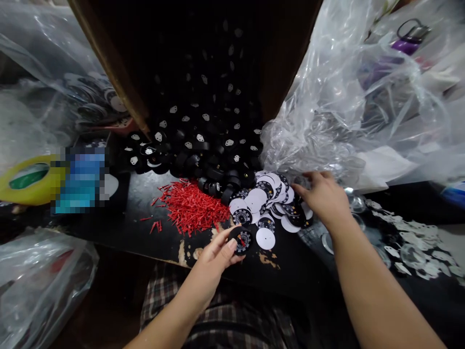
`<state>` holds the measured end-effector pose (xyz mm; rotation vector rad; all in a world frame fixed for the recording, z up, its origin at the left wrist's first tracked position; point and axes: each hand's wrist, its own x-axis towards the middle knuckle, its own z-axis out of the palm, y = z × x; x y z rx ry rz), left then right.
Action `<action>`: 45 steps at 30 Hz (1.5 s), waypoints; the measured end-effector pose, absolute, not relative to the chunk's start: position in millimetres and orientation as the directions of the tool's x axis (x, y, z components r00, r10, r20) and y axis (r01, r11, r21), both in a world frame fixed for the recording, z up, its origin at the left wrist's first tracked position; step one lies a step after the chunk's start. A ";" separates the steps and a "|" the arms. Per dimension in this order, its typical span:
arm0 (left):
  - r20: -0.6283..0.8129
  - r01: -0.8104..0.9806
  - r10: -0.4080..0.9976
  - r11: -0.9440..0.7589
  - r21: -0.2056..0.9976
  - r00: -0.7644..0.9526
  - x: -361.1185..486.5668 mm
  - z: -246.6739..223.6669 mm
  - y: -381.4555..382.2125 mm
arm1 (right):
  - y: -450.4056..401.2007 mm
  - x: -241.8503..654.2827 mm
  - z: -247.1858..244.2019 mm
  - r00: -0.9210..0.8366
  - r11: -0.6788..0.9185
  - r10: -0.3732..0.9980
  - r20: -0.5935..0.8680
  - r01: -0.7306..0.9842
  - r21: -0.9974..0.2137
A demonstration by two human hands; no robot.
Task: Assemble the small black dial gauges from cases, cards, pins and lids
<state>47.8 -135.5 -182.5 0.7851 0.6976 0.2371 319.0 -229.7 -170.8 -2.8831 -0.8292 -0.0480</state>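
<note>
We are holding a black dial unit [241,240] with a red needle in the left hand [215,253]; its fingers [228,247] are closing narrowly around the rim, dial facing up, just above the front part of the desk [294,264]. We are reaching the right hand [327,198] to the clear covers [308,145], its fingers [308,174] bending at the pile's near edge; we can't tell whether they are gripping one.

Between the two hands' fingers, printed dial discs [266,223] are lying in a loose heap, some showing white backs. Red needles [194,206] are piling up left of and beyond the left fingers. Black housings [214,169] are heaping farther beyond them. White flat pieces [421,242] are lying scattered to the right of the right fingers. Well left of the left fingers, a yellow roll [14,191] is sitting beside a pixelated blue item [78,179].
</note>
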 end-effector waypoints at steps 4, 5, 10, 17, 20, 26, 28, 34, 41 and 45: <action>-0.542 -0.004 0.419 0.794 0.608 0.729 47.5 -177.4 -132.2 | -237.6 319.8 -165.8 0.841 -0.786 0.534 0.089 0.532 -0.314; -0.550 -0.016 0.406 0.814 0.580 0.730 47.6 -177.1 -130.9 | -240.3 316.3 -163.3 0.839 -0.769 0.536 0.096 0.532 -0.356; -0.604 -0.019 0.345 0.878 0.479 0.718 51.3 -177.2 -126.1 | -247.6 262.3 -153.1 0.812 -0.573 0.499 0.302 0.571 -0.588; -0.553 -0.065 0.366 0.870 0.489 0.748 55.7 -178.3 -129.1 | -223.2 170.2 -164.9 0.549 -0.142 0.816 0.178 0.490 -0.860; -0.463 -0.073 0.454 0.770 0.634 0.761 54.3 -181.6 -130.2 | -217.3 164.4 -169.4 0.510 -0.130 0.825 0.245 0.591 -0.796; -0.353 0.014 0.519 0.548 0.836 0.778 52.3 -187.8 -133.6 | -211.0 168.3 -171.2 0.558 -0.235 0.819 0.136 0.542 -0.807; -0.330 0.038 0.487 0.516 0.856 0.809 51.2 -186.8 -136.0 | -209.1 165.7 -170.7 0.592 -0.304 0.794 0.138 0.583 -0.754; -0.285 0.101 0.488 0.368 0.924 0.825 55.1 -175.5 -135.1 | -203.7 159.0 -168.8 0.552 -0.255 0.764 0.334 0.734 -0.629; -0.418 0.411 0.603 0.159 0.898 0.680 -35.0 -184.6 -110.5 | -207.2 162.4 -165.3 0.381 -0.167 0.923 0.053 0.519 -0.839; -0.167 0.640 0.921 -0.107 0.761 0.352 -110.6 -201.5 -89.4 | -209.3 166.2 -167.6 0.480 -0.228 0.877 -0.024 0.373 -0.899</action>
